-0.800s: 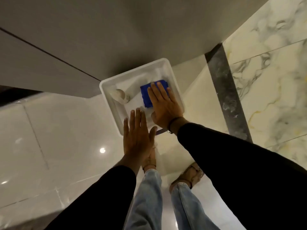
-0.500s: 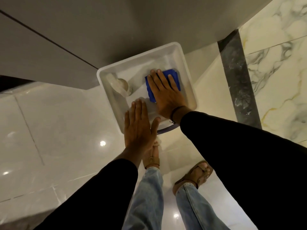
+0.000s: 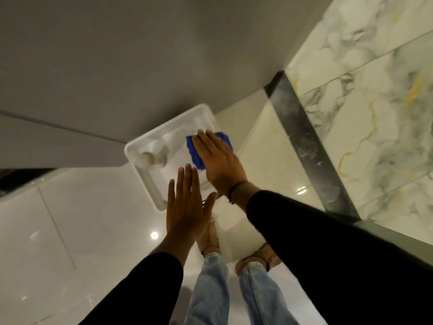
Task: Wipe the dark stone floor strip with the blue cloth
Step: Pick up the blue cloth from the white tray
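Note:
The blue cloth (image 3: 195, 156) lies at the right side of a white plastic tray (image 3: 145, 181) on the floor. My right hand (image 3: 220, 163) covers most of the cloth, palm down with fingers stretched flat, and its thumb is hidden. The cloth's far corner reaches the tray's right rim. My left hand (image 3: 187, 202) hovers flat and empty over the tray's near edge, fingers together. The dark stone floor strip (image 3: 307, 141) runs diagonally to the right of the tray, with pale smudges on it, about a hand's width from my right hand.
A pale round object (image 3: 147, 158) sits in the tray's left part. A grey wall panel (image 3: 140, 55) stands behind the tray. Veined marble tiles (image 3: 375, 113) lie beyond the strip. My sandalled feet (image 3: 208, 238) stand on glossy cream tiles just below the tray.
My right hand and the blue cloth under it have shifted towards the tray's right rim. The left hand stays flat over the near edge. The view has tilted.

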